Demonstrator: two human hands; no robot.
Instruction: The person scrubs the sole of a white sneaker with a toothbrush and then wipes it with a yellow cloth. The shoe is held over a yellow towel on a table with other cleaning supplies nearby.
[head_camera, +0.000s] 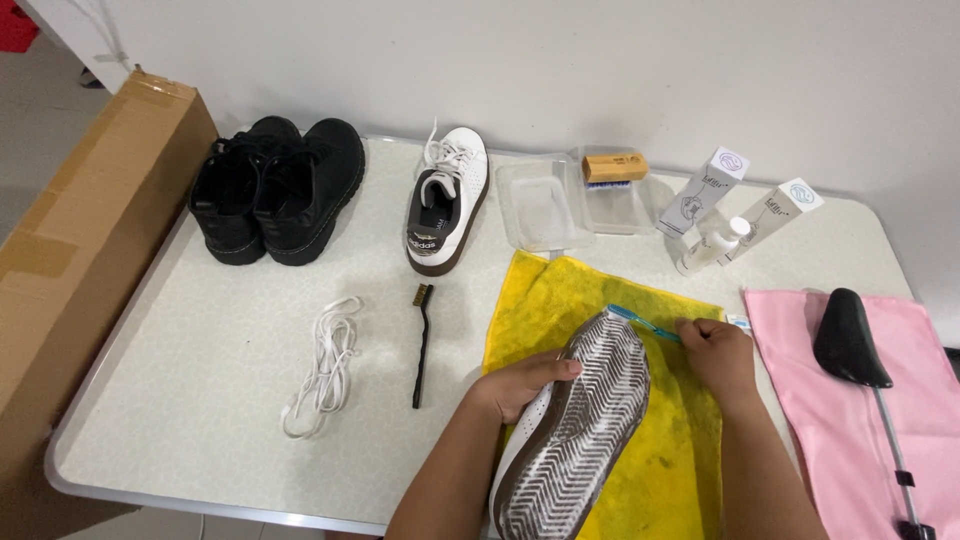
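Note:
A white sneaker lies on its side over a yellow cloth, its grey-and-white zigzag sole facing up. My left hand grips the sneaker along its left edge. My right hand holds a blue toothbrush whose head rests against the toe end of the sole.
On the table: a pair of black boots, a second white sneaker, loose white laces, a small black brush, clear trays, a wooden brush, two white boxes, a bottle, a pink cloth bearing a black shoe tree. A cardboard box stands left.

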